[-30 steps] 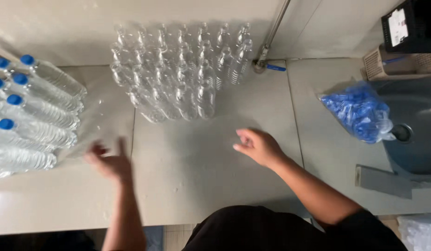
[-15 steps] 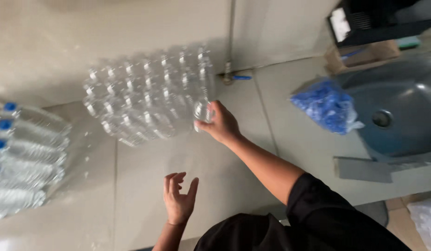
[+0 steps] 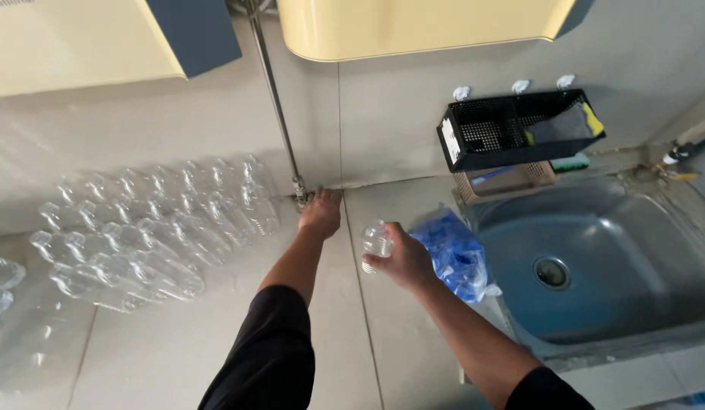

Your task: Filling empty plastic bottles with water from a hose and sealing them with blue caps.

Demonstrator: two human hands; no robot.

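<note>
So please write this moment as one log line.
right hand: holds empty bottle | left hand: at pipe base

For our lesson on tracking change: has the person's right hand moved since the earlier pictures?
Yes. The right hand, gripping an empty clear bottle, has moved from the pile of empty bottles rightward to beside the blue bag near the sink.

Head view, looking down at a tiled worktop (image 3: 178, 357). Right hand (image 3: 402, 262) holds a small clear bottle (image 3: 377, 241) in its grip, just beside a blue plastic bag (image 3: 455, 254). Left hand (image 3: 320, 212) reaches to the base of a metal pipe (image 3: 276, 114) — at the wall. Empty clear bottles (image 3: 155, 235) lie stacked at left; steel sink (image 3: 618, 250) at right, black basket (image 3: 520, 125) above it.
</note>
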